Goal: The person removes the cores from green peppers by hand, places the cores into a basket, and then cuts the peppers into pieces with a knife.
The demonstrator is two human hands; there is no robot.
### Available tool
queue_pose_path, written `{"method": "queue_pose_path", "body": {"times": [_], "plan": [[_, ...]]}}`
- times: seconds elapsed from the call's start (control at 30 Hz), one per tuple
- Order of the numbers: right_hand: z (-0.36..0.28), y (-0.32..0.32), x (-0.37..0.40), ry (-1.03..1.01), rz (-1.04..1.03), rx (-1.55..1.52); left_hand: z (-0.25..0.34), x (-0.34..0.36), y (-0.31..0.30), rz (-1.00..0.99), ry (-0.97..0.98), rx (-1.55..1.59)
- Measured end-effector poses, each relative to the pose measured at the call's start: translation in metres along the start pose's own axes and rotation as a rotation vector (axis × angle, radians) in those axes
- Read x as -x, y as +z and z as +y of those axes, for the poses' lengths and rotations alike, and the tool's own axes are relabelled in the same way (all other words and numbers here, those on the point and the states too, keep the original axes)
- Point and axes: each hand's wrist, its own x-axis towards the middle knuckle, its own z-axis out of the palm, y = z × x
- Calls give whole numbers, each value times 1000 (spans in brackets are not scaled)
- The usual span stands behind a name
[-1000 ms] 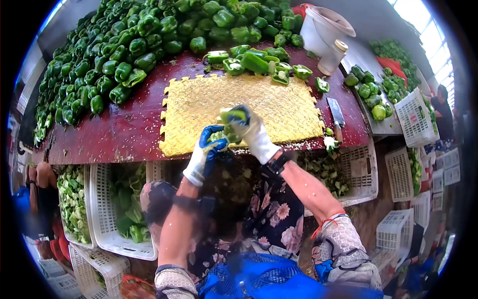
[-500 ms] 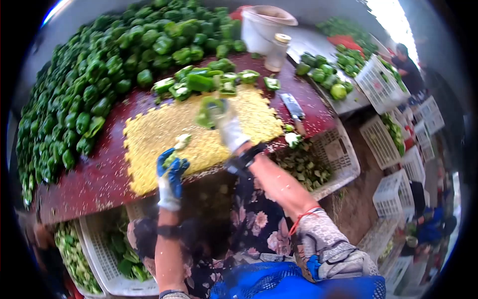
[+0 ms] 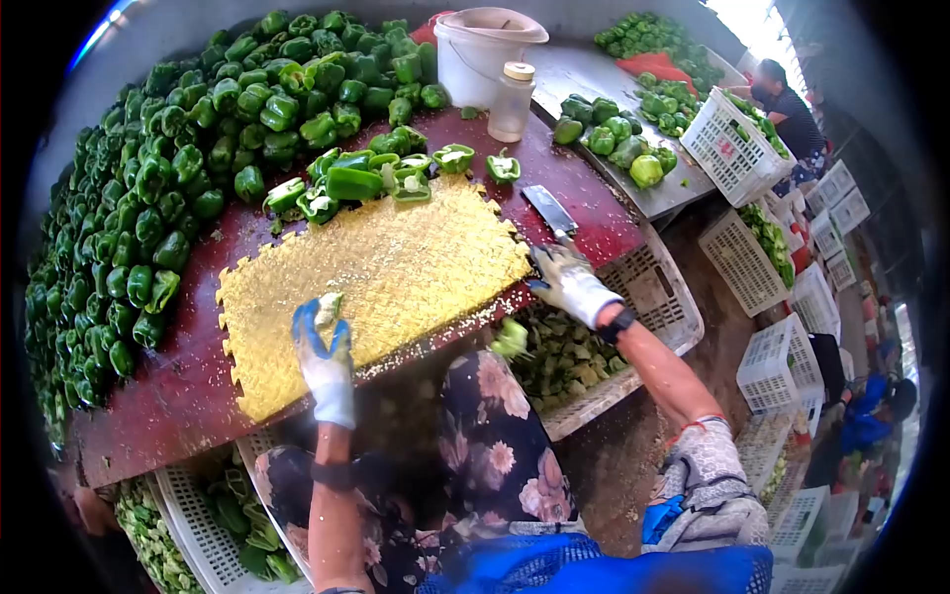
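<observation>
My left hand, in a blue and white glove, is over the near edge of the yellow foam mat and pinches a pale pepper core. My right hand, gloved too, hovers with spread fingers over the table's right edge, just below the cleaver. It holds nothing. A green pepper piece is in the air beside it, above the white crate of cut pepper pieces.
A big pile of whole green peppers covers the red table's left and back. Halved peppers lie behind the mat. White bucket and bottle stand at the back. Crates ring the table; another person works far right.
My right hand swung from above the mat to the table's right edge and let go of the pepper piece, which now drops toward the crate. My left hand keeps the core.
</observation>
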Motion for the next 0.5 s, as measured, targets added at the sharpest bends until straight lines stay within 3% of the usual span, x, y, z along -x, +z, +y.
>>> {"method": "queue_pose_path", "body": {"times": [0.03,0.07,0.13,0.17,0.2,0.23,0.3,0.37,0.43,0.5], "plan": [[17,-2,4,-19,-160,119,-9,-2,-5,86,47,-280],[13,-23,9,7,-299,187,-11,-3,-7,106,-89,-336],[11,-38,4,28,-475,256,-50,5,10,72,-41,-324],[-3,-50,2,22,-290,98,-63,5,16,37,6,-309],[-7,-44,-11,-61,-119,-28,-21,14,23,-68,-18,-435],[-12,-34,-28,-144,52,-158,-11,16,28,-184,48,-347],[-36,-18,-89,21,183,-373,17,23,43,-365,189,-59],[-55,0,-148,46,396,-369,40,22,38,-419,218,-174],[-68,9,-205,12,491,-327,20,16,31,-330,286,-249],[-78,8,-238,87,301,-532,9,11,18,-231,-273,177]]}}
